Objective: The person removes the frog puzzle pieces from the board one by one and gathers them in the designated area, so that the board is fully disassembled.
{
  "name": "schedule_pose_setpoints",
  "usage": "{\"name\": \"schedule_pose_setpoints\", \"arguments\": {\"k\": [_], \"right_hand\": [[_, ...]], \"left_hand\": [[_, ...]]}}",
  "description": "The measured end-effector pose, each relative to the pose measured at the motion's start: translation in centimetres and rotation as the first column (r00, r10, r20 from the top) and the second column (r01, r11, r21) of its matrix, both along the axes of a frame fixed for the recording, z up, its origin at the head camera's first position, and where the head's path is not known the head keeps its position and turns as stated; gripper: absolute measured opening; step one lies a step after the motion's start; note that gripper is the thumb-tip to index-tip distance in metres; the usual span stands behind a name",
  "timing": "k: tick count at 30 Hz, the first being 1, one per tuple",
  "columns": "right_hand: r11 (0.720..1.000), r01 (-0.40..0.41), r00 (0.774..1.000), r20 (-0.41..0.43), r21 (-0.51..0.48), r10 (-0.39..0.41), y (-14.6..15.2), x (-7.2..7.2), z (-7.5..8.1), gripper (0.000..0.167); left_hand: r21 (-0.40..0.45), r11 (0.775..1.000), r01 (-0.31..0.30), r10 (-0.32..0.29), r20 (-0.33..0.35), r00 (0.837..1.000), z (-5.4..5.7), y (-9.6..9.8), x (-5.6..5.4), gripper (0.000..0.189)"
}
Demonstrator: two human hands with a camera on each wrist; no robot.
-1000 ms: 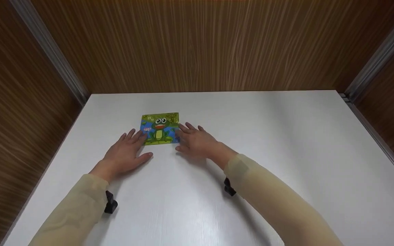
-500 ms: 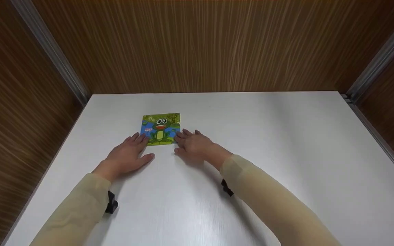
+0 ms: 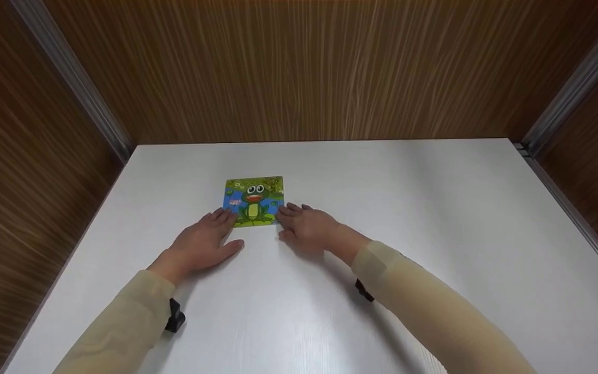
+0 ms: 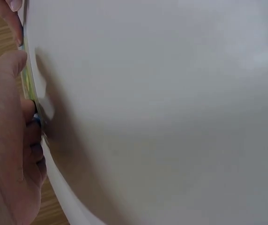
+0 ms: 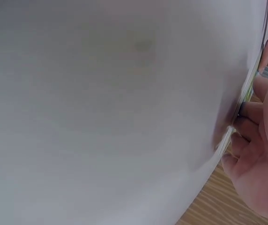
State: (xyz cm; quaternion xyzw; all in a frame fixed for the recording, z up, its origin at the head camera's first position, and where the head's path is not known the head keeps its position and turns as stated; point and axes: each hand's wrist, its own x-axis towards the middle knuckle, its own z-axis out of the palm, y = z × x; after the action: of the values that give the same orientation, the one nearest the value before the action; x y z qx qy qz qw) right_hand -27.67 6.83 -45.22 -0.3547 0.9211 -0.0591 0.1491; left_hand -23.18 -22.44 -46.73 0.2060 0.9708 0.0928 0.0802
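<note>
A flat square frog picture, green and blue, lies on the white table in the head view. My left hand has its fingertips on the picture's lower left edge, with the thumb spread apart on the tabletop side. At the lower right edge, the fingers of my right hand touch the picture, slightly bent. Both wrist views catch only a thin strip of the picture, beside the left hand and the right hand. Whether the picture is one piece or several is too small to tell.
Brown wood-grain panels stand behind the table and on both sides, with metal strips at the corners. A small black device sits at the left sleeve, and another black device at the right sleeve.
The frog picture has slid a little to the right and towards me, with both hands moving along at its sides. Earlier, the right hand's fingers shifted down along its right edge.
</note>
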Motion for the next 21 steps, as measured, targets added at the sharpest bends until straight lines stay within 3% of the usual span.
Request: {"name": "schedule_pose_setpoints", "arguments": {"k": [8,21], "right_hand": [[0.999,0.008,1.0,0.013,-0.048,-0.007,3.6,1.3,-0.3,0.062],[0.991,-0.022,1.0,0.002,-0.129,0.023,8.4,3.3,-0.5,0.06]], "left_hand": [[-0.02,0.999,0.045,-0.045,-0.008,0.999,-0.1,2.9,0.7,0.081],[-0.01,0.986,0.164,-0.164,-0.011,0.986,-0.6,5.9,1.5,0.082]]}}
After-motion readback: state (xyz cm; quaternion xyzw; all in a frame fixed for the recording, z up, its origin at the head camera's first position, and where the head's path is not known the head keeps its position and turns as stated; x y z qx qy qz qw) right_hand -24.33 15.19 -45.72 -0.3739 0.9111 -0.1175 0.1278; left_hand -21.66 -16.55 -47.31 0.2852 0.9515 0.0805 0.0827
